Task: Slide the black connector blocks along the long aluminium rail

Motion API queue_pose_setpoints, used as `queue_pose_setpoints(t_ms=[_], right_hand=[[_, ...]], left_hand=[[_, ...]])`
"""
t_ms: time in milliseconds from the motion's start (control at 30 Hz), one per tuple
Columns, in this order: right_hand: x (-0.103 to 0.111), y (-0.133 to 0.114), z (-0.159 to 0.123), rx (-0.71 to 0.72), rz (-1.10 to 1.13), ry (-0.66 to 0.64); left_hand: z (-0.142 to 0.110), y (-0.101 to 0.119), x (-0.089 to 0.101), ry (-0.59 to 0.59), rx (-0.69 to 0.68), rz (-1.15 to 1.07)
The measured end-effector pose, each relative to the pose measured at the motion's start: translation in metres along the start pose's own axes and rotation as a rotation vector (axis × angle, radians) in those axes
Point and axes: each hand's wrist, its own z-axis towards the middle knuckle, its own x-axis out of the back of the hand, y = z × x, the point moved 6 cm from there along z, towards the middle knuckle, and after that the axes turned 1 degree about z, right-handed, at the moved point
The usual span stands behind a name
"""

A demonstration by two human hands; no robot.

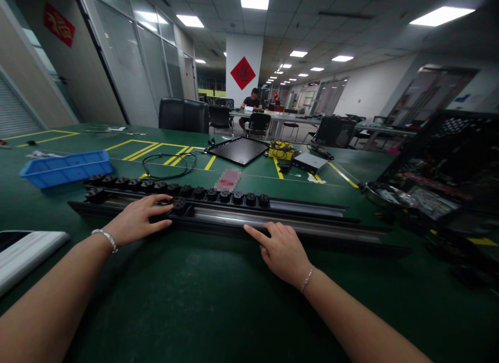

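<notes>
A long black metal channel (222, 217) with a shiny inside lies across the table in front of me. A row of black socket modules (198, 193) runs along a second strip just behind it. One black socket module (178, 206) sits in the near channel, right at the fingertips of my left hand (136, 220). That hand is open, its fingers and thumb spread over the channel's left part. My right hand (283, 254) has its fingers bent over the channel's near wall, the thumb low on the near side and the index finger stretched left along the edge.
A blue bin (68, 168) stands back left, with a black cable loop (169, 165) right of it. Farther back are a flat black panel (239, 150), a yellow object with cables (281, 150) and a grey box (310, 163). Dark equipment (448, 170) crowds the right; a white device (35, 256) lies left.
</notes>
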Motion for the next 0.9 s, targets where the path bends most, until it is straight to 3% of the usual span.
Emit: queue_pose_setpoints(t_ms=[900], right_hand=[[-0.0002,0.0002,-0.0005,0.002,0.004,0.008]], left_hand=[[0.0014,0.0065,0.0014,-0.010,-0.009,0.054]])
